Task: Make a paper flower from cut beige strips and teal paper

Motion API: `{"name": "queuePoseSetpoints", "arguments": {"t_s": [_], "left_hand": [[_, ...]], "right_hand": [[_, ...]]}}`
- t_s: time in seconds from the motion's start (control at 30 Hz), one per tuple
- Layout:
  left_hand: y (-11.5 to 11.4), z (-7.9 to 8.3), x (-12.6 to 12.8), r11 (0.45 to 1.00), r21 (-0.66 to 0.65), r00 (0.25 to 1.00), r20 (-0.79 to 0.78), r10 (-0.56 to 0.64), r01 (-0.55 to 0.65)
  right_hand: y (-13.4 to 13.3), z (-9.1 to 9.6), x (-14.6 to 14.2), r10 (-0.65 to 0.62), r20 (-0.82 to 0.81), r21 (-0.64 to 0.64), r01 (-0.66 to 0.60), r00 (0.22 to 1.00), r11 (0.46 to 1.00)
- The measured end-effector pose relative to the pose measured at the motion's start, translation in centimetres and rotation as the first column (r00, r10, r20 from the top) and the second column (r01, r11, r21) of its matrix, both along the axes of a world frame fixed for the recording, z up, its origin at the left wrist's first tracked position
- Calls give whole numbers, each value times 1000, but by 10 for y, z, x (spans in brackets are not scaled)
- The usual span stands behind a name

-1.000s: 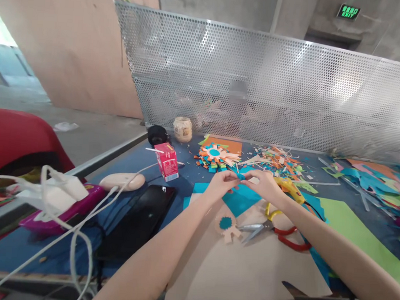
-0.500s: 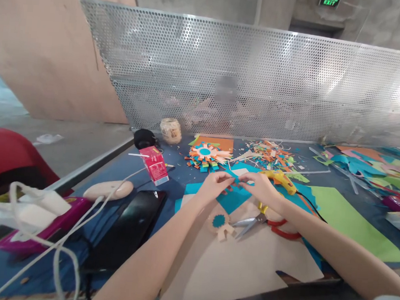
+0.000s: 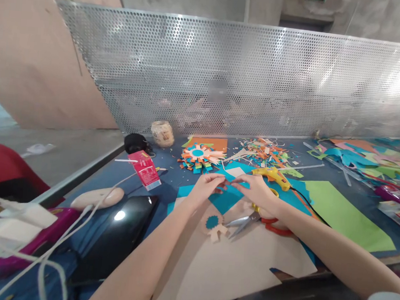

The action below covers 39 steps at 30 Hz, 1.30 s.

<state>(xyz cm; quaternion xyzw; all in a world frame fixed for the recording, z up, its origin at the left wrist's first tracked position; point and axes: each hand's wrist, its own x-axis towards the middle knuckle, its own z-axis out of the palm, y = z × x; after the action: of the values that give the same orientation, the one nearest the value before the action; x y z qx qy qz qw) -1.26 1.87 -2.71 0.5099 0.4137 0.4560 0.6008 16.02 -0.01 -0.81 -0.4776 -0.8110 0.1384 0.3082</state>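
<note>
My left hand (image 3: 206, 186) and my right hand (image 3: 255, 188) meet over the table, fingers pinched together on a small teal paper piece (image 3: 230, 182) held between them. Under them lies a teal paper sheet (image 3: 228, 200) on a large beige sheet (image 3: 232, 265). A small beige and teal paper rosette (image 3: 213, 225) lies just below my left wrist. Scissors with red and yellow handles (image 3: 257, 219) rest beside my right forearm. A yellow glue gun (image 3: 274, 175) lies beyond my right hand.
A layered paper flower (image 3: 199, 155) and a heap of paper scraps (image 3: 266, 152) sit near the perforated metal screen (image 3: 248, 75). A red carton (image 3: 144, 168), black pouch (image 3: 115, 236), white cables (image 3: 37, 248) and a green sheet (image 3: 341, 213) lie around.
The view has swung, so everything shifted left in the picture. My hands keep pinching the teal piece and have sunk slightly toward the teal sheet.
</note>
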Motion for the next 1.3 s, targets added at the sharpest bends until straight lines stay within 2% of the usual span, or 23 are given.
{"name": "queuePoseSetpoints", "arguments": {"t_s": [0.13, 0.3, 0.37, 0.5, 0.7, 0.87, 0.93, 0.97, 1.07, 1.13, 1.2, 1.3], "left_hand": [[-4, 1, -1, 981, 174, 976, -212, -53, 91], [-9, 2, -1, 912, 343, 876, -482, -37, 227], [-10, 2, -1, 893, 371, 852, -524, -25, 254], [-12, 4, -1, 871, 447, 834, -546, 86, 202], [-15, 7, 0, 760, 578, 723, -656, 218, 295], [-12, 5, 1, 781, 555, 701, -677, 224, 286], [-12, 5, 1, 802, 547, 719, -656, 231, 242], [-11, 5, 0, 814, 545, 731, -638, 244, 203], [-9, 4, -1, 844, 531, 756, -583, 298, 76], [-8, 3, -3, 855, 518, 757, -567, 325, 21], [-6, 2, -5, 867, 498, 760, -557, 335, -18], [-3, -1, -7, 882, 465, 789, -513, 337, -74]], "right_hand": [[-1, 0, 2, -24, -33, 39, 25, 999, 999], [-5, 4, 3, -67, 21, 83, 65, 998, 994], [-7, 5, 3, -63, 95, 105, 53, 994, 993], [-6, 5, 4, -23, 183, 104, 3, 983, 995], [-2, -2, 5, 16, 251, 98, -42, 968, 994], [-4, 6, 5, 12, 288, 92, -40, 958, 995], [-2, 15, 10, -63, 304, 106, 32, 951, 994], [-1, 19, 15, -140, 312, 122, 106, 940, 987], [7, 24, 33, -430, 328, 185, 389, 841, 902], [13, 19, 44, -621, 398, 192, 600, 675, 776], [17, 11, 52, -671, 479, 136, 707, 566, 694], [22, 1, 56, -641, 537, 41, 742, 549, 669]]}}
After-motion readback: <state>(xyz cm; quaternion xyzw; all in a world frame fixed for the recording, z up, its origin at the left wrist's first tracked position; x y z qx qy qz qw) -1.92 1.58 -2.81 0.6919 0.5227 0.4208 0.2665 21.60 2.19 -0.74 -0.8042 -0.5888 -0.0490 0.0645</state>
